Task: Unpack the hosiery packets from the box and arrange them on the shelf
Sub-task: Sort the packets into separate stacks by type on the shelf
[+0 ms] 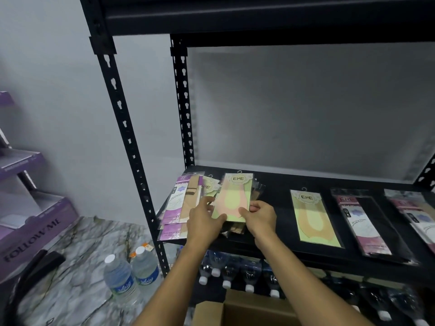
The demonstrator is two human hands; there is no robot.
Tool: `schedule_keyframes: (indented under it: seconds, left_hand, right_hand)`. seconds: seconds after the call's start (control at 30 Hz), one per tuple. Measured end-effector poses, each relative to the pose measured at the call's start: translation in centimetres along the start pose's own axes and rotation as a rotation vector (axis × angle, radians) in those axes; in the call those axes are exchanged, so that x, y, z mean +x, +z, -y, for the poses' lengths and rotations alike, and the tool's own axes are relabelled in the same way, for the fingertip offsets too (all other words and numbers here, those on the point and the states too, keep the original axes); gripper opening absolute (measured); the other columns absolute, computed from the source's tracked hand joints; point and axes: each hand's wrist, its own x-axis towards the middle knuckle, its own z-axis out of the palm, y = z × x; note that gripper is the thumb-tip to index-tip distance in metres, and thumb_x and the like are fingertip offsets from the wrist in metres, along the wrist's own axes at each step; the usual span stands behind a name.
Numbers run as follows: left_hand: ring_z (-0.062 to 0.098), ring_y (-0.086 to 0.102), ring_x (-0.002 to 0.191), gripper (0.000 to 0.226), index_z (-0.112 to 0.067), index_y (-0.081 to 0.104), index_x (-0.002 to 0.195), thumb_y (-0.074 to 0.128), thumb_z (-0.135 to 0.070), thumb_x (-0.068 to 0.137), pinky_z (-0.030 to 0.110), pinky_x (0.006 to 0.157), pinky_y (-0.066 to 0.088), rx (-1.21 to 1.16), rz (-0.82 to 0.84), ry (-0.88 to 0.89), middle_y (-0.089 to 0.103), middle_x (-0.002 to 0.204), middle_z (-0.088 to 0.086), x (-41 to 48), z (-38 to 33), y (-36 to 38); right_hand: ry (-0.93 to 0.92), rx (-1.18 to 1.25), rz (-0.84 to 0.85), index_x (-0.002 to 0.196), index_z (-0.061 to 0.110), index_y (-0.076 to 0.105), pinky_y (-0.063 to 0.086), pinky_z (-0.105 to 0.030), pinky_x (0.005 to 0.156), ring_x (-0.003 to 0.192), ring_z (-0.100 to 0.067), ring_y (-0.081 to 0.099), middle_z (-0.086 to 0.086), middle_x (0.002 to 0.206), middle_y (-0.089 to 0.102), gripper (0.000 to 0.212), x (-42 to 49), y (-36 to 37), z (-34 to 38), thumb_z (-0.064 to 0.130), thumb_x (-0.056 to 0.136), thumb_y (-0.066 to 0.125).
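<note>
A loose pile of hosiery packets (pixel 181 203) lies at the left end of the black shelf board (pixel 277 203). On top of it is a green and pink packet (pixel 234 198) marked ENE. My left hand (pixel 204 218) grips its lower left edge and my right hand (pixel 259 216) grips its lower right edge. Further right on the shelf lie three separate packets: a green one (pixel 313 215), a pink and black one (pixel 362 222), and another pink one (pixel 416 215) at the frame's edge. The open cardboard box (pixel 237 309) stands on the floor below my arms.
Black perforated uprights (pixel 128 142) frame the rack, with a shelf overhead (pixel 259 17). Water bottles lie on the level below (pixel 237 274), and two stand on the marble floor (pixel 131 274). Purple display boxes (pixel 30 222) stand at the left.
</note>
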Motion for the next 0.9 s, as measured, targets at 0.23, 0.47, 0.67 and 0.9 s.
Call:
schedule_keyframes:
  seconds: [0.23,0.47,0.67,0.9]
  left_hand:
    - [0.004,0.062,0.090,0.050,-0.031,0.053,0.117,0.078,-0.014,0.078,0.012,0.064,0.051,-0.337,-0.088,0.025,0.064,0.103,-0.009,-1.6,-1.6,-1.0]
    - [0.008,0.071,0.079,0.029,-0.032,0.066,0.110,0.072,-0.014,0.087,0.017,0.061,0.056,-0.650,-0.028,0.015,0.066,0.096,0.001,-4.1,-3.6,-1.8]
    - [0.021,0.073,0.083,0.029,-0.033,0.068,0.105,0.071,-0.012,0.087,0.032,0.066,0.061,-0.679,0.057,0.075,0.067,0.097,0.004,-6.9,-5.3,-1.1]
    - [0.026,0.071,0.087,0.029,-0.025,0.064,0.110,0.071,-0.008,0.087,0.041,0.076,0.062,-0.673,0.134,0.129,0.067,0.098,0.012,-9.7,-6.5,1.1]
  right_hand:
    - [-0.049,0.213,0.017,0.100,0.020,0.066,0.050,-0.017,0.067,0.084,-0.008,0.066,0.003,0.093,0.069,0.030,-1.3,-2.0,0.8,0.006,0.077,0.077]
    - [-0.175,0.334,0.080,0.104,0.020,0.066,0.056,-0.019,0.067,0.079,-0.011,0.070,0.001,0.095,0.070,0.035,-4.7,-5.9,2.1,0.003,0.076,0.078]
    - [-0.289,0.355,0.093,0.099,0.029,0.067,0.055,-0.018,0.070,0.083,-0.007,0.069,0.008,0.090,0.072,0.032,-7.1,-10.1,2.3,0.009,0.076,0.077]
    - [-0.369,0.336,0.014,0.095,0.026,0.070,0.052,-0.013,0.069,0.082,-0.003,0.066,0.009,0.089,0.071,0.029,-8.5,-14.1,1.3,0.004,0.078,0.075]
